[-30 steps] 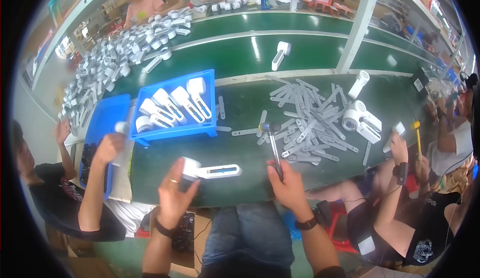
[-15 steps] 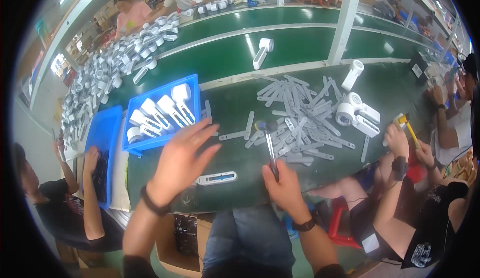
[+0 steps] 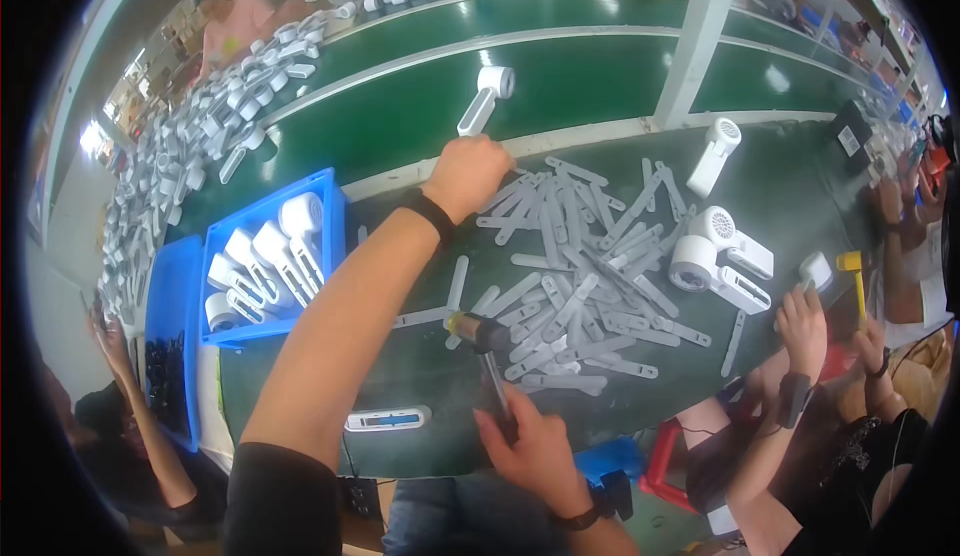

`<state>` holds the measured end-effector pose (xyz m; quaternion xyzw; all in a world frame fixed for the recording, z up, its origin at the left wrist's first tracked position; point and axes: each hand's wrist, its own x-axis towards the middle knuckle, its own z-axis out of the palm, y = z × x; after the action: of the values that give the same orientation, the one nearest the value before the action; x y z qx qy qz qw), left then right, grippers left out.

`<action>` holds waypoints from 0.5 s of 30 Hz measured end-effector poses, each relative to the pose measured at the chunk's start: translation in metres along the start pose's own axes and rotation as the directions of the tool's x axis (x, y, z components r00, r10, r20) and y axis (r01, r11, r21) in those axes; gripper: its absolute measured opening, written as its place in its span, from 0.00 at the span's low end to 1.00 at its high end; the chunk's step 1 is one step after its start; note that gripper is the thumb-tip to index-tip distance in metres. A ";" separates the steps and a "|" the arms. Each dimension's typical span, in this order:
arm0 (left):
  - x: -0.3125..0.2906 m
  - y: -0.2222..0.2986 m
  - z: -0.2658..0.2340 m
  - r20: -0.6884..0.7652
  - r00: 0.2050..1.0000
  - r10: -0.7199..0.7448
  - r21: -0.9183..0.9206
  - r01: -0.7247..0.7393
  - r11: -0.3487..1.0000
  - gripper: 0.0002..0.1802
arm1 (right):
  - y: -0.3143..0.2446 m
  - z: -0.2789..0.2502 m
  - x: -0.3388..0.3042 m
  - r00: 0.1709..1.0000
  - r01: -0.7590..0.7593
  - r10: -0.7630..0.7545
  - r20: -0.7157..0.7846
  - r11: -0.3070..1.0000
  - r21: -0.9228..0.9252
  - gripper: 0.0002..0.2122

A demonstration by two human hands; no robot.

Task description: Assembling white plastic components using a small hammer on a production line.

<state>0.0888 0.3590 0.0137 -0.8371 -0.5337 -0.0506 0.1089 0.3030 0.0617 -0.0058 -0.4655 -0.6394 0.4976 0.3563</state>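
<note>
The left hand (image 3: 468, 174) is stretched far forward, fingers curled closed at the near end of a white fan (image 3: 484, 101); whether it grips the handle cannot be told. The fan lies just beyond the knuckles, long axis running away and slightly right, head farthest. The right hand (image 3: 530, 441), much farther back, grips a mallet (image 3: 485, 341) over the grey strips (image 3: 575, 276) on the surface (image 3: 800, 196).

A factory assembly line: green conveyor belts (image 3: 560, 66), heaps of white fan parts (image 3: 570, 266) (workers seated alongside).
</note>
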 end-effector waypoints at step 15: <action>-0.262 0.138 -0.129 0.327 0.871 -0.365 -0.935 0.243 -0.258 0.10 | -0.020 0.003 -0.027 0.974 -0.042 0.194 -0.119 0.667 0.744 0.16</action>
<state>0.1066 0.0412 0.0687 -0.4551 -0.4913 -0.4937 -0.5548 0.3037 0.0337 0.0134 -0.3676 -0.3163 0.6886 0.5392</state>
